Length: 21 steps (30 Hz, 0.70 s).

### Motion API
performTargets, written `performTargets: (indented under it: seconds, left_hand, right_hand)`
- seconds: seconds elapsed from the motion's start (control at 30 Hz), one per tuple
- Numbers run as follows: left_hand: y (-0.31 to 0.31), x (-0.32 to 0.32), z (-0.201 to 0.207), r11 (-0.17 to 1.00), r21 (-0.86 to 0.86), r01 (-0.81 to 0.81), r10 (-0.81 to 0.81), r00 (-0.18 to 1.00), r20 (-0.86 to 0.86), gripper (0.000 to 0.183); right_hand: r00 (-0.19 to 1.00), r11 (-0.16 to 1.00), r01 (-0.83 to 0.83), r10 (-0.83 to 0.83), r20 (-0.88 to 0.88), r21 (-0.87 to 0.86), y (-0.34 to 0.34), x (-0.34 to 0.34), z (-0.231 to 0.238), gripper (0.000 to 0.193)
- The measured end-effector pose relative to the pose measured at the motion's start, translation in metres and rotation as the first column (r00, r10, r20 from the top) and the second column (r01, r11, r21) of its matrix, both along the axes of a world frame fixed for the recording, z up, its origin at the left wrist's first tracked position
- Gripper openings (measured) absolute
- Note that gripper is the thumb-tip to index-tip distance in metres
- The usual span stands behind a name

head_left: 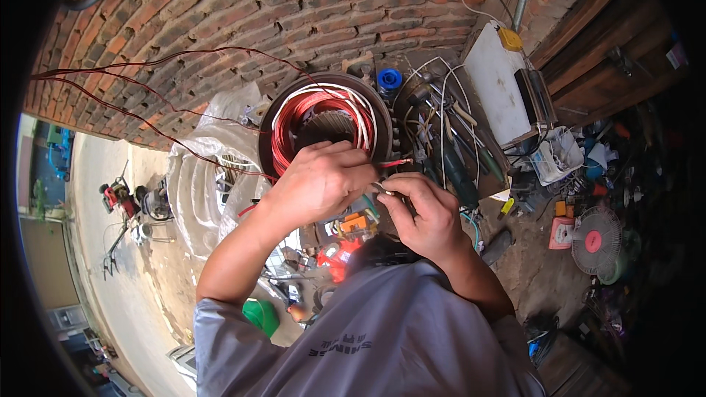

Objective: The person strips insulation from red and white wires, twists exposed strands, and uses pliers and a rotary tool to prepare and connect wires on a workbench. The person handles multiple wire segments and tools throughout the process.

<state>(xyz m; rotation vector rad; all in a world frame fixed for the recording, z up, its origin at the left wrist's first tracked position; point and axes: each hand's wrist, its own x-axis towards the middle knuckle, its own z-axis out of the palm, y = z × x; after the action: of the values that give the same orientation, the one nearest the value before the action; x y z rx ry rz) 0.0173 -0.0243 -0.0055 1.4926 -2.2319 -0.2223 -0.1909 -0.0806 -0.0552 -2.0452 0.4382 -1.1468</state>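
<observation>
Just in front of me stands a round motor stator with a dark housing [383, 112]. Red copper windings [283, 132] line its inside, bound in part with white sleeving [362, 112]. My left hand [327, 180] is closed over its near edge, fingers curled, what they hold hidden. Beside its fingertips a red lead [394, 164] with a bare-looking end sticks out to the right. My right hand [426, 213] pinches a small, thin, pale piece close to the left fingers; its kind is too small to tell. Long dark-red wires [158, 61] run off to the far left.
A tray of tools and cables [460, 132] lies right of the stator, beside a blue spool [390, 79]. Behind rises a brick wall [323, 15]. Clear plastic sheeting [193, 180] hangs at left. A fan [596, 241] and clutter fill the right.
</observation>
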Motion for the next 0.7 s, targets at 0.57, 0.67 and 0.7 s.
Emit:
performTargets:
  seconds: [0.57,0.67,0.7]
  left_hand:
    - [-0.001,0.005,-0.011,1.0,-0.015,0.002,-0.004,0.988,-0.152,0.017]
    - [0.0,0.005,-0.01,0.999,-0.039,0.007,-0.012,0.992,-0.127,0.017]
    - [0.002,0.005,-0.011,0.999,-0.043,0.013,-0.018,0.993,-0.12,0.018]
  right_hand:
    - [0.995,0.98,0.043,-0.024,0.098,-0.193,-0.014,0.02,-0.008,0.018]
    - [0.997,0.997,0.079,-0.079,0.007,0.014,0.0,0.011,-0.007,0.021]
    - [0.997,0.995,0.071,-0.068,-0.031,0.077,0.003,0.007,-0.007,0.022]
